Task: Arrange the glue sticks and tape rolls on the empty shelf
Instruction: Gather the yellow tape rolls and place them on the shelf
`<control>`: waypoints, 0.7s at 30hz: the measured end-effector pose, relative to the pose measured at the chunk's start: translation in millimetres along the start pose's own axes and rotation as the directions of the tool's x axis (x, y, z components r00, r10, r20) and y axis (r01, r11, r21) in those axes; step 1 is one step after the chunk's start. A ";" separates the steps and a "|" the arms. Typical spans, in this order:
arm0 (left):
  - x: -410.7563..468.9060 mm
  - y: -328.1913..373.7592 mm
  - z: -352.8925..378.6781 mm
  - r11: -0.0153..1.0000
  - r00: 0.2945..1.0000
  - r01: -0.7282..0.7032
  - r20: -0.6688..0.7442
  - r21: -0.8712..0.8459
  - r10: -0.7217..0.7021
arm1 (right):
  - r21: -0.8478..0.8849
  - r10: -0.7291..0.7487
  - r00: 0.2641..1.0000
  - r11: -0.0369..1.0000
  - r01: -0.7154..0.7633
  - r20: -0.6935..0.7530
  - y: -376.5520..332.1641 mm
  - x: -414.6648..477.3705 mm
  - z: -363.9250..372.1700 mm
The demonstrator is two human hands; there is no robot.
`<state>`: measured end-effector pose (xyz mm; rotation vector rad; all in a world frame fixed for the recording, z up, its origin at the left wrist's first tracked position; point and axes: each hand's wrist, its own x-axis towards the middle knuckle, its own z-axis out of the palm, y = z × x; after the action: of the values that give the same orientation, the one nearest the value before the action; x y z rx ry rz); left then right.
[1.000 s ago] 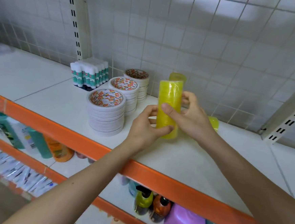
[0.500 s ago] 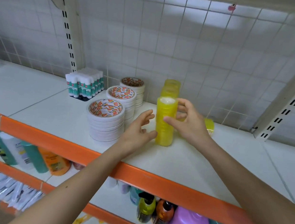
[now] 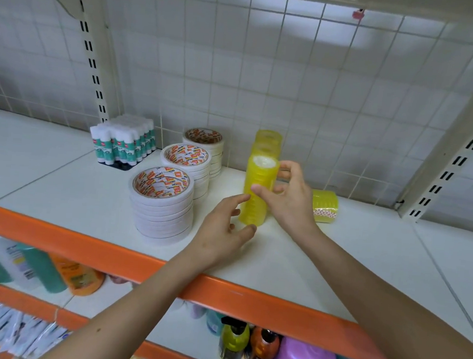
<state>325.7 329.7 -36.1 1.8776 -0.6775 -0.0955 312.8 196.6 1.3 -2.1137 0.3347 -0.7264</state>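
- The yellow tape stack [image 3: 259,181] was stood upright on the shelf [image 3: 336,258], just right of the front white tape stack [image 3: 161,210], and gripped by the right hand [image 3: 290,200].
- The left hand [image 3: 222,235] was held open, also just right of that white stack.

White shelf [image 3: 364,260] with orange front edge, pack of glue sticks [image 3: 123,143] upright at centre left by the back wall, three white tape roll stacks [image 3: 186,167] in a diagonal row beside it, front yellow tape stack [image 3: 258,192] upright at centre, rear yellow stacks [image 3: 268,139] behind it, sideways yellow stack [image 3: 325,206] right of centre.
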 end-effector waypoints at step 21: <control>1.6 16.8 15.6 0.995 0.994 -0.101 0.038 0.024 0.101 | -0.585 -0.052 0.879 0.727 0.359 0.474 47.2 41.7 -85.5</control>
<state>314.4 311.7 -27.4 1.8668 -0.8011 -0.0563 295.1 93.3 19.2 -2.9620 0.1002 -0.2371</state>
